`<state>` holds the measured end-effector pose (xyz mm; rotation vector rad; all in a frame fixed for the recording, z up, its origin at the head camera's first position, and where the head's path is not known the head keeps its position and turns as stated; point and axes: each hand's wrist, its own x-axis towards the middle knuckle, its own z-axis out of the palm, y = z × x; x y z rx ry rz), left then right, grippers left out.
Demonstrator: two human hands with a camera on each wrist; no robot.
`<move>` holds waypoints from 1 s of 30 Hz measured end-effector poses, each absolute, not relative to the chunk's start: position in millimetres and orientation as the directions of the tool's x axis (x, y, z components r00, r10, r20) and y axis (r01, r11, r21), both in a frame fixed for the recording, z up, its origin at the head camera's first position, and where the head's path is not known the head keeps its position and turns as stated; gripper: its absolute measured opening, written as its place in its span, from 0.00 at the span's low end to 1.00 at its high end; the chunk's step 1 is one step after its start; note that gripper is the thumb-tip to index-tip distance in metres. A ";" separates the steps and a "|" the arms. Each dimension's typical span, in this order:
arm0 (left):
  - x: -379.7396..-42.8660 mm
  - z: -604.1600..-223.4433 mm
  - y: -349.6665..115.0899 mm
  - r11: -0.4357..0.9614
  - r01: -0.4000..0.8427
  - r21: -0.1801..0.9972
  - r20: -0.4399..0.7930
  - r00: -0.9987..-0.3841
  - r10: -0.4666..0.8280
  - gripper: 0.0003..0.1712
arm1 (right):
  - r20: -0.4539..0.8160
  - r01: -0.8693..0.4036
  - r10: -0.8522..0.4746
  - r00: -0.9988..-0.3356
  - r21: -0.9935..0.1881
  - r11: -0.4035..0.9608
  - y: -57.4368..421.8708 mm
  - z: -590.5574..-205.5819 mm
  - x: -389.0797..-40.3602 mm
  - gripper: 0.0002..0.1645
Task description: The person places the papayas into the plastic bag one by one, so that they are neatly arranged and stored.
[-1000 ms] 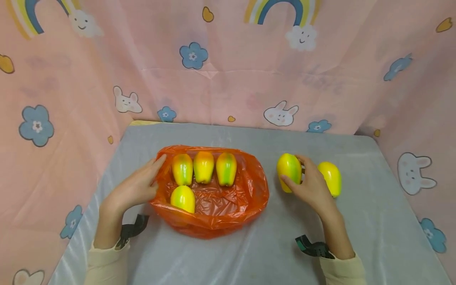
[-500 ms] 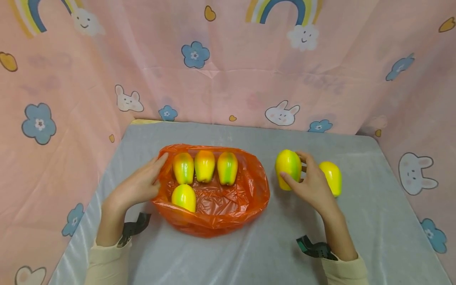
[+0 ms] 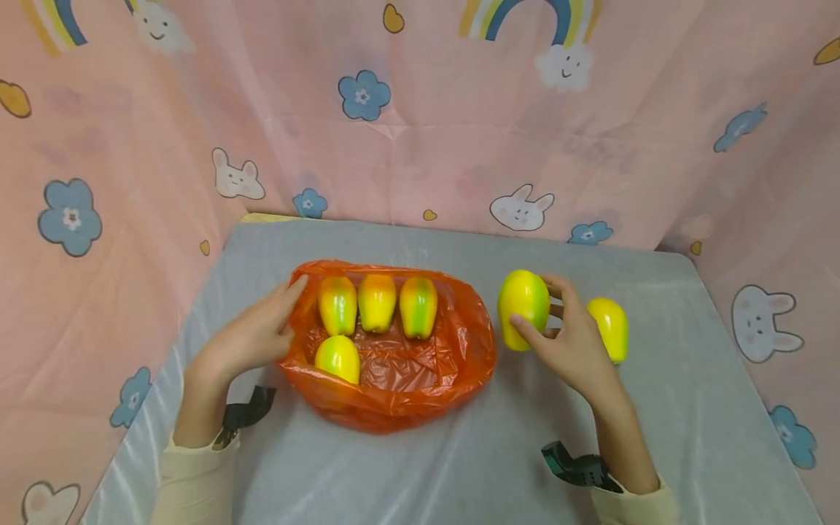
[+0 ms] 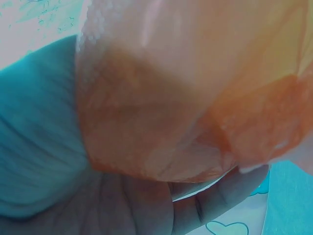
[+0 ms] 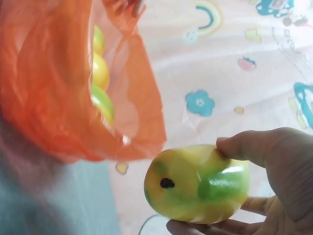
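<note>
Head view: the left hand (image 3: 252,335) holds the bag (image 3: 387,414) by its left rim, seemingly to spread its mouth round four fruits (image 3: 377,302), while the right hand (image 3: 574,346), near the bag, grips another fruit (image 3: 523,300) across its sides, likely for steadiness.

pink cloth backdrop (image 3: 446,157), printed rainbows (image 3: 482,22), blue flowers (image 3: 364,95), white rabbits (image 3: 521,210), grey tabletop (image 3: 420,481)

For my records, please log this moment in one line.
right hand: grips fruit; left hand: holds red bag; bag: four fruits visible; table: one fruit
</note>
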<state>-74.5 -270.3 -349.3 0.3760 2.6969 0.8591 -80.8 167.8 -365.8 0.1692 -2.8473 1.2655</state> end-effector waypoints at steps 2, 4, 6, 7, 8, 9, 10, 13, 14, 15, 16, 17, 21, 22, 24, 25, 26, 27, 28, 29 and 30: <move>-74.3 -349.8 -270.2 0.792 0.154 0.591 -0.196 -0.925 0.326 0.48 | 0.069 -0.114 -0.095 -0.993 -0.747 0.655 163.2 -365.2 -78.6 0.48; -74.1 -349.8 -269.8 0.795 0.149 0.588 -0.200 -0.925 0.322 0.48 | 0.078 -0.124 -0.100 -0.992 -0.754 0.645 158.7 -364.4 -77.2 0.48; -74.0 -349.6 -269.4 0.796 0.147 0.587 -0.201 -0.926 0.319 0.48 | 0.088 -0.135 -0.105 -0.991 -0.756 0.640 154.7 -363.2 -76.7 0.48; -74.1 -349.7 -269.4 0.797 0.147 0.585 -0.202 -0.926 0.319 0.48 | 0.092 -0.139 -0.107 -0.990 -0.756 0.639 153.0 -362.3 -76.5 0.48; -74.1 -349.6 -269.2 0.798 0.147 0.584 -0.202 -0.926 0.318 0.48 | 0.093 -0.141 -0.109 -0.990 -0.758 0.637 151.3 -361.3 -76.4 0.48; -74.2 -349.5 -269.1 0.799 0.146 0.583 -0.203 -0.926 0.318 0.48 | 0.093 -0.142 -0.111 -0.990 -0.758 0.637 149.8 -360.1 -76.3 0.48; -74.1 -349.4 -268.9 0.800 0.143 0.583 -0.205 -0.926 0.316 0.48 | 0.092 -0.142 -0.112 -0.989 -0.759 0.635 148.5 -359.0 -76.3 0.48; -74.1 -349.2 -268.6 0.802 0.139 0.582 -0.210 -0.926 0.313 0.48 | 0.090 -0.144 -0.118 -0.989 -0.763 0.630 144.5 -356.0 -76.7 0.48; -74.0 -349.1 -268.5 0.802 0.140 0.581 -0.210 -0.926 0.314 0.48 | 0.088 -0.145 -0.123 -0.989 -0.768 0.624 143.3 -355.4 -76.8 0.47; -74.0 -349.1 -268.3 0.802 0.141 0.580 -0.210 -0.926 0.314 0.48 | 0.085 -0.147 -0.128 -0.988 -0.772 0.618 142.1 -354.7 -77.0 0.47; -74.0 -349.1 -268.2 0.803 0.141 0.579 -0.210 -0.925 0.315 0.48 | 0.082 -0.148 -0.136 -0.987 -0.778 0.611 140.7 -354.2 -77.2 0.47; -73.9 -349.0 -268.1 0.803 0.142 0.578 -0.211 -0.925 0.316 0.48 | 0.079 -0.150 -0.143 -0.987 -0.783 0.604 139.1 -353.7 -77.3 0.47; -73.8 -349.1 -267.9 0.802 0.143 0.580 -0.211 -0.924 0.317 0.48 | 0.061 -0.150 -0.169 -0.984 -0.798 0.583 132.3 -353.4 -77.1 0.46; -73.7 -349.1 -267.9 0.802 0.143 0.580 -0.211 -0.924 0.318 0.48 | 0.057 -0.148 -0.173 -0.983 -0.801 0.581 130.3 -353.5 -77.0 0.46; -73.6 -349.3 -267.9 0.800 0.143 0.583 -0.211 -0.924 0.319 0.48 | 0.048 -0.147 -0.184 -0.982 -0.805 0.574 126.4 -353.9 -76.9 0.46; -73.6 -349.4 -267.9 0.798 0.143 0.585 -0.210 -0.924 0.320 0.48 | 0.043 -0.147 -0.192 -0.980 -0.810 0.568 124.5 -354.1 -77.0 0.46; -73.6 -349.6 -267.9 0.797 0.142 0.587 -0.211 -0.924 0.320 0.48 | 0.036 -0.144 -0.198 -0.980 -0.813 0.564 122.6 -354.1 -77.0 0.46; -73.8 -349.7 -267.8 0.796 0.141 0.588 -0.211 -0.924 0.320 0.48 | 0.035 -0.147 -0.206 -0.978 -0.815 0.561 120.8 -354.7 -77.2 0.46; -74.0 -349.8 -267.7 0.796 0.142 0.589 -0.211 -0.924 0.320 0.48 | 0.034 -0.150 -0.214 -0.976 -0.820 0.553 119.2 -355.6 -77.5 0.46; -74.1 -349.9 -267.6 0.795 0.141 0.590 -0.212 -0.923 0.320 0.49 | 0.033 -0.153 -0.222 -0.974 -0.823 0.548 117.8 -356.4 -77.4 0.46; -74.3 -350.0 -267.5 0.795 0.140 0.590 -0.212 -0.923 0.320 0.49 | 0.031 -0.153 -0.228 -0.973 -0.826 0.543 116.2 -357.2 -77.4 0.45</move>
